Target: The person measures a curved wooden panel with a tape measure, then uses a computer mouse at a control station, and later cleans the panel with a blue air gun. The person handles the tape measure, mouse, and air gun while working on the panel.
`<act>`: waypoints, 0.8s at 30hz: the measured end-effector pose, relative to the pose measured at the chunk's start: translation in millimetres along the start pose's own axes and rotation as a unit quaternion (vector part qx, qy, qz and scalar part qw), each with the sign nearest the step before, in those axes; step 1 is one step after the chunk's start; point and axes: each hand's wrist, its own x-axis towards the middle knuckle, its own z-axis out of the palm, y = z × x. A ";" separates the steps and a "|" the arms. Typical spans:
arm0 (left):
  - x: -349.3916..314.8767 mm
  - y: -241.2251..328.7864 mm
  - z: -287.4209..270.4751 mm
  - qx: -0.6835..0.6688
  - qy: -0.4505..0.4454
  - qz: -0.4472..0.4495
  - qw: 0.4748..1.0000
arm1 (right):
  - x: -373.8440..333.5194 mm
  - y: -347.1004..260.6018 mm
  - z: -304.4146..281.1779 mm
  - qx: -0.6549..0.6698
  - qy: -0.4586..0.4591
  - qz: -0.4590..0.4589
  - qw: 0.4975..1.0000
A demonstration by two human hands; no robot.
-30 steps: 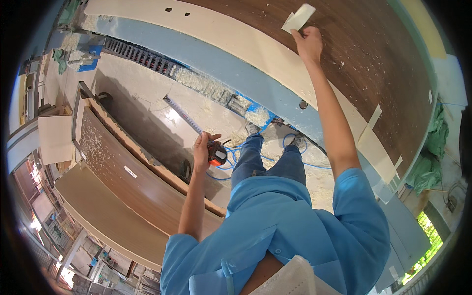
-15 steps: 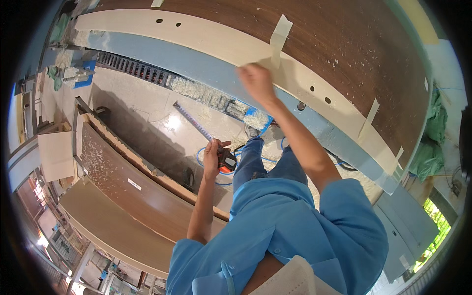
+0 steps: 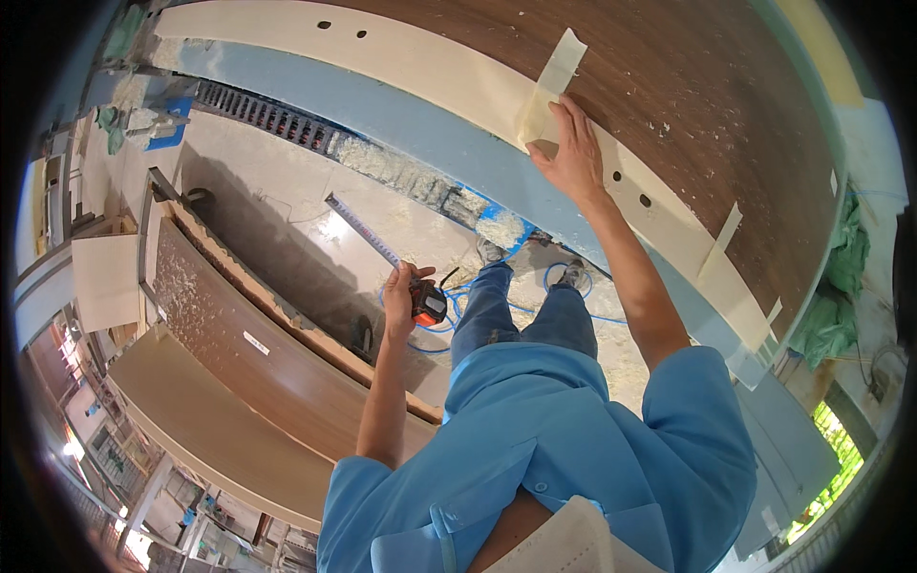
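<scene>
In my left hand (image 3: 399, 291) is a tape measure (image 3: 429, 303) with a black and orange case. Its extended blade (image 3: 363, 229) points up and to the left over the floor. My right hand (image 3: 576, 158) reaches out to the long cream strip (image 3: 439, 62) on the brown wood-grain board (image 3: 688, 124). Its fingers are apart, with the fingertips at the lower end of a piece of masking tape (image 3: 562, 62) that runs from the strip onto the board. Whether the fingers press on the tape or only hover, I cannot tell.
More masking tape (image 3: 721, 239) crosses the strip farther right. A blue-grey ledge (image 3: 373, 110) runs along the strip's near side. Left of me are stacked brown panels (image 3: 248, 353). Blue hose (image 3: 535, 310) and wood shavings (image 3: 368, 162) lie about my feet.
My right hand has moved right and away from me to the masking tape, and its closed fingers have spread. My left hand, with the tape measure, has shifted slightly left.
</scene>
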 end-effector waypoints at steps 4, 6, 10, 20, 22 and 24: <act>-2.0 -6.2 5.7 -0.003 -0.009 -0.022 1.000 | 36.9 3.8 8.4 -0.037 -0.020 -0.008 0.999; -2.1 -10.5 7.1 0.004 -0.017 -0.036 0.999 | 56.6 4.4 20.4 -0.091 0.005 -0.004 0.996; -5.1 -18.2 7.3 0.011 -0.017 -0.001 1.000 | 48.2 -2.4 48.9 -0.148 -0.017 -0.002 0.989; 15.7 2.7 21.0 -0.026 -0.028 -0.002 0.999 | -13.9 -91.5 8.6 -0.156 -0.172 -0.057 0.971; 19.3 3.2 21.3 -0.053 -0.039 0.028 0.997 | 15.4 -106.0 13.8 0.025 -0.157 -0.083 0.984; 18.6 -3.8 15.6 -0.067 0.000 0.029 0.997 | 73.1 -116.3 39.1 0.136 -0.060 -0.126 0.981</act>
